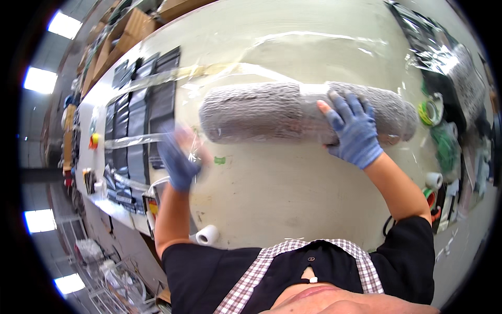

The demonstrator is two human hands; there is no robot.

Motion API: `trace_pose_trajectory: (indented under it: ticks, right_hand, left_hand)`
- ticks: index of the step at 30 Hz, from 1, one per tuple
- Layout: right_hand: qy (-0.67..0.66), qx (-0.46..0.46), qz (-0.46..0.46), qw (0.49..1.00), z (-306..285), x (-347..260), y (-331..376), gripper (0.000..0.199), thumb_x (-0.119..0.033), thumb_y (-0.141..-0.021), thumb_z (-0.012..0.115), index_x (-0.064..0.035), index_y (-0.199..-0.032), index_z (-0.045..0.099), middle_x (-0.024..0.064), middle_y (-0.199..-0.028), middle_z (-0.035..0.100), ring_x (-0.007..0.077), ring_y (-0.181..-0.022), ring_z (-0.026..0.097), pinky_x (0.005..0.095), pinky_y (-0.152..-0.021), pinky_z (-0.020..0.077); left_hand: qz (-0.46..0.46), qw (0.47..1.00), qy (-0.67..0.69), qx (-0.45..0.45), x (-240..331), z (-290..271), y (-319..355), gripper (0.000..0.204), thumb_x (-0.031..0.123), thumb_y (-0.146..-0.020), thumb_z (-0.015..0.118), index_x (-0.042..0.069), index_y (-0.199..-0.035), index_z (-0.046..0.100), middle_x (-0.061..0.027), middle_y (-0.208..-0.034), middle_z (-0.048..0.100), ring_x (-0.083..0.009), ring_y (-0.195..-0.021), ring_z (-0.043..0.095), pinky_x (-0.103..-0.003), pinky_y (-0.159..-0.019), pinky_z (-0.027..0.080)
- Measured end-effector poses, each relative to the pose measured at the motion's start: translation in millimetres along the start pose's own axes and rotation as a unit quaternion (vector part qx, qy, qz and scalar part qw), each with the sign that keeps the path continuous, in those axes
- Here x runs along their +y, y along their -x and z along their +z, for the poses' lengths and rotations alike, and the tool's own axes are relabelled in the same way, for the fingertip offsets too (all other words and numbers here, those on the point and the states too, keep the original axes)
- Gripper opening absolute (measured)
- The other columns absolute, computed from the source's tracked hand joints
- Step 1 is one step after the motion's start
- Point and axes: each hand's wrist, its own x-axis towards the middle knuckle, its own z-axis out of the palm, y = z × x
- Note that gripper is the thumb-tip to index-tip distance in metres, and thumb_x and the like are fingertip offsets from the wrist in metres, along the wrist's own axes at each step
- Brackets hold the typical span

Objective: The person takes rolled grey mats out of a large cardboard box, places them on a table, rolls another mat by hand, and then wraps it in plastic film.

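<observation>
A long grey fluffy roll [251, 114], like a rolled plush mat, lies crosswise on the pale worktable [272, 193]. A smoother, shiny light band circles it near the middle. My right hand [355, 130], in a blue glove with bare fingertips, rests on the roll right of that band, fingers stretched and spread over the pile. Just off the roll's left end is my left hand [180, 159], in a matching glove and smeared by motion. Something thin and shiny shows by its fingers, too blurred to make out.
Flat black plastic bags [164, 86] lie at the left under clear strips. A white paper roll [207, 235] stands near the front edge. Rolls of tape [430, 112] and a green bundle [444, 144] line the right side. Cardboard boxes [128, 39] sit beyond the far left edge.
</observation>
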Motion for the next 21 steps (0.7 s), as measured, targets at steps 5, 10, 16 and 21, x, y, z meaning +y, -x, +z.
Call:
trace_pose_trajectory:
  ticks: [5,10,16,21]
  right_hand:
    - [0.032,-0.028,-0.018,0.999,3.7,3.3,-9.3,0.102,-0.057,-0.065,0.081,-0.0255,-0.152,0.039,0.0102,-0.152,0.042,0.0332,-0.137,0.04,0.0576,-0.114,0.0262]
    - [0.035,-0.032,-0.021,0.999,6.6,0.8,-11.7,0.102,-0.057,-0.065,0.082,-0.0253,-0.152,0.04,0.0105,-0.151,0.042,0.033,-0.137,0.04,0.0572,-0.114,0.0268]
    - [0.028,-0.052,-0.004,0.998,3.6,4.1,-11.9,0.101,-0.056,-0.066,0.082,-0.0231,-0.152,0.04,0.011,-0.152,0.042,0.0343,-0.139,0.039,0.0564,-0.116,0.025]
    - [0.018,-0.076,-0.026,0.997,-0.5,9.5,-18.6,0.097,-0.054,-0.07,0.079,-0.0205,-0.152,0.04,0.0122,-0.153,0.04,0.0357,-0.141,0.036,0.0555,-0.117,0.0226]
  left_hand:
    - [0.104,0.979,-0.09,-0.147,53.5,14.8,16.5,0.063,0.038,-0.082,0.078,0.006,-0.131,0.056,-0.0145,-0.128,0.062,-0.034,-0.119,0.058,-0.044,-0.107,0.044]
    - [-0.431,0.706,-0.441,-0.348,-56.7,-34.1,-1.6,0.078,0.046,-0.082,0.072,0.004,-0.143,0.049,-0.0239,-0.151,0.039,-0.0426,-0.137,0.041,-0.056,-0.115,0.03]
    - [0.067,0.994,-0.068,-0.051,65.3,7.5,-35.9,0.063,0.044,-0.091,0.065,0.01,-0.142,0.054,-0.0222,-0.141,0.053,-0.0384,-0.132,0.049,-0.052,-0.116,0.03]
    - [-0.007,0.99,-0.023,-0.136,77.6,77.0,-90.5,0.071,0.056,-0.086,0.067,0.006,-0.135,0.057,-0.0202,-0.128,0.061,-0.039,-0.119,0.056,-0.05,-0.105,0.039]
